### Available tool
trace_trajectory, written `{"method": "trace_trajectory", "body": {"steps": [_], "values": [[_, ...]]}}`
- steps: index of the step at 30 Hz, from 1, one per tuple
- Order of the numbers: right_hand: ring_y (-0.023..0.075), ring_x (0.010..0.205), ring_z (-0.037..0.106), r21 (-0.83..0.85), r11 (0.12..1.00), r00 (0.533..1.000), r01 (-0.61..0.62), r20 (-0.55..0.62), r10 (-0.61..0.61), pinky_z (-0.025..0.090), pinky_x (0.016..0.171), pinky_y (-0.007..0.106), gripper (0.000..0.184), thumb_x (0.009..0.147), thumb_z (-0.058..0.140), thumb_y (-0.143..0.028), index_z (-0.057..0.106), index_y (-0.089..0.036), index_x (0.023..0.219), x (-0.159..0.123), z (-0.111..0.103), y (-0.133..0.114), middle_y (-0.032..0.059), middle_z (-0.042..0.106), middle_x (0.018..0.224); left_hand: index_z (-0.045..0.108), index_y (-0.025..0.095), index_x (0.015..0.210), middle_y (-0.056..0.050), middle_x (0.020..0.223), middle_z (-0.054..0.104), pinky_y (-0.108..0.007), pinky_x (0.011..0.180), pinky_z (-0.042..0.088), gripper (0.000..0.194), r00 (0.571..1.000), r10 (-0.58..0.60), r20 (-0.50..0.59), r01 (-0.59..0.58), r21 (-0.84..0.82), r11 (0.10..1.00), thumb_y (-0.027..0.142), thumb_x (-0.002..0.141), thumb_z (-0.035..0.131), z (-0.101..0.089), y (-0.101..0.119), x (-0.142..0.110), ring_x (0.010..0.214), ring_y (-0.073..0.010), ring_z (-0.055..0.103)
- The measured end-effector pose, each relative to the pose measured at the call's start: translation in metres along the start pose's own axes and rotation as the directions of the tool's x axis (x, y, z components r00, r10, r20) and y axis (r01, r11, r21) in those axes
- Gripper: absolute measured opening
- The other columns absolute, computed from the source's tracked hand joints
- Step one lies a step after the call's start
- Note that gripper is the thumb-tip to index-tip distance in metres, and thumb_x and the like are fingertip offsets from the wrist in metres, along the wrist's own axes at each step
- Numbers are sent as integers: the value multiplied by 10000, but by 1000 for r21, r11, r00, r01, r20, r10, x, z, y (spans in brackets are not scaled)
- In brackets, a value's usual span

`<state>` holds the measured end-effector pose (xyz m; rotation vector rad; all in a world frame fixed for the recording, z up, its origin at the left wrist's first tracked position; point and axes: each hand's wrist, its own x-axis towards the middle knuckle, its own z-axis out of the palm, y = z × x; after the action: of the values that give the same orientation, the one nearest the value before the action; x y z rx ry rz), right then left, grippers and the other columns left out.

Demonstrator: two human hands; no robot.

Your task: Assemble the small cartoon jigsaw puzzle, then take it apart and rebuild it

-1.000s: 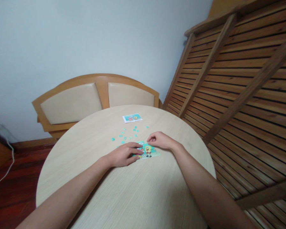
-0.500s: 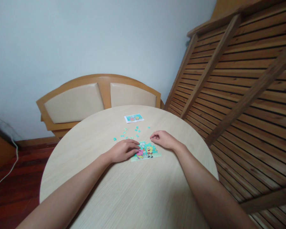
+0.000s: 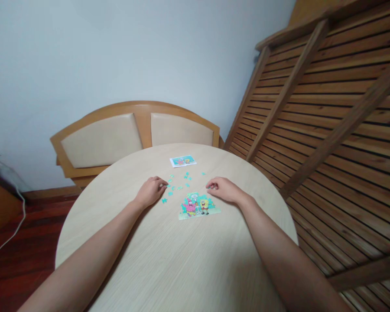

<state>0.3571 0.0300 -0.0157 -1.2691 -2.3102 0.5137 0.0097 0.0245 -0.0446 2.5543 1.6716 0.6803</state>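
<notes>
Head view: the partly joined puzzle [image 3: 196, 207] is laid flat on the table [image 3: 162, 260], the hands being held well apart beyond it. The left hand [image 3: 150, 191] is bent at the loose pieces [image 3: 170, 193], left of the puzzle; the right hand [image 3: 225, 190] is curled near the puzzle's far right edge. Whether anything is pinched in either cannot be told. The pieces are spread beyond the puzzle, probably for easy sight, as is the card [image 3: 183, 161], laid picture-up farther off. No container is seen.
</notes>
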Motion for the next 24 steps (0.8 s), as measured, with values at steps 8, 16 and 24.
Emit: {"method": "trace_trajectory", "body": {"steps": [8, 16, 24], "values": [[172, 794, 632, 65, 998, 997, 4, 77, -9, 475, 725, 273, 231, 784, 678, -270, 760, -154, 966, 0, 4, 1, 78, 722, 928, 690, 162, 928, -110, 953, 699, -354, 850, 484, 164, 999, 25, 26, -23, -63, 998, 247, 886, 556, -2, 5, -1, 892, -245, 637], [167, 778, 629, 115, 993, 995, 7, 103, -19, 478, 713, 270, 248, 786, 678, -264, 757, -144, 988, 0, 4, 2, 72, 718, 904, 672, 172, 953, -82, 892, 712, -321, 790, 484, 174, 998, 6, 69, 4, -142, 990, 239, 853, 547, -9, 13, -3, 826, -217, 646], [170, 763, 636, 149, 989, 988, 26, 148, -49, 470, 700, 265, 171, 770, 690, -251, 774, -148, 878, -3, -1, -9, 59, 734, 844, 711, 188, 966, -83, 936, 742, -323, 809, 489, 232, 997, 4, 83, 12, -192, 981, 249, 878, 506, -11, 17, -5, 845, -212, 664]]}}
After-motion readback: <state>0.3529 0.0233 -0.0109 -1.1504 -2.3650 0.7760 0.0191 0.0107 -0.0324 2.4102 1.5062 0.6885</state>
